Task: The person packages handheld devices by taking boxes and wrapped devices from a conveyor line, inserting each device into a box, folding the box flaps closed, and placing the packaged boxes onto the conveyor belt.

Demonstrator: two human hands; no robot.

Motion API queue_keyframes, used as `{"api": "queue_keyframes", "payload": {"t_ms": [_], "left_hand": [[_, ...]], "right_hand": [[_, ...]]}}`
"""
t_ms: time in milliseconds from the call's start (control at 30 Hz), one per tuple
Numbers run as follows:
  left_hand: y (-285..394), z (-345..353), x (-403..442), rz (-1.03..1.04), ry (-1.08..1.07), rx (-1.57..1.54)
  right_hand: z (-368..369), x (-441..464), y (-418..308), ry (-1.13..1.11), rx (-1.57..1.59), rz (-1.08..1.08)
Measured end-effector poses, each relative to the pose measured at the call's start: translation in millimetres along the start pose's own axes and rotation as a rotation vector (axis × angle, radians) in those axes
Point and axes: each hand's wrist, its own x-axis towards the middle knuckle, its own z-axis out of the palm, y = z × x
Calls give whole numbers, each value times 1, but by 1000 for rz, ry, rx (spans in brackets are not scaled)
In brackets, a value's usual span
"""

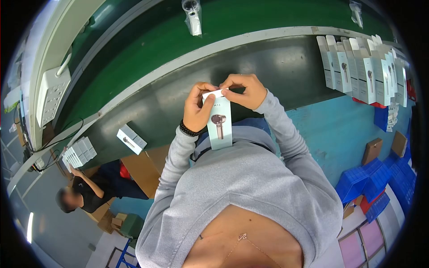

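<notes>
A pale mint and white carton (220, 129), printed with a brown handheld device with a round head, stands against my front at the bench edge. My left hand (199, 107) grips its upper left side, with the thumb along the front near the top. My right hand (246, 90) pinches the white top flap (216, 94) at its right end, the fingers curled behind. Both hands are closed at the top of the carton. The fingertips behind the flap are partly hidden, and the carton's contents cannot be seen.
Several cartons with raised flaps (368, 73) stand at the right. Cartons (131, 139) lie at the left, and a co-worker (85, 192) touches another group (79, 152). Bagged devices (193, 18) rest on the green belt (250, 22). Blue bins (364, 178) sit lower right.
</notes>
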Motion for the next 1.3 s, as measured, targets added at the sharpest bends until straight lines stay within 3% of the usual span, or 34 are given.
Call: {"api": "queue_keyframes", "payload": {"t_ms": [133, 433, 533, 633, 733, 1300], "left_hand": [[-5, -4, 2, 104, 9, 174], [-4, -1, 0, 78, 45, 81], [-8, 2, -2, 157, 90, 144], [-10, 6, -3, 197, 127, 170], [-13, 4, -2, 181, 121, 135], [-15, 1, 5, 129, 113, 64]], "right_hand": [[4, -1, 2, 19, -18, 5], [14, -2, 0, 75, 39, 56], [16, -6, 1, 81, 48, -27], [20, -11, -3, 95, 130, 8], [17, -11, 10, 58, 406, 41], [-4, 3, 10, -1, 88, -88]]}}
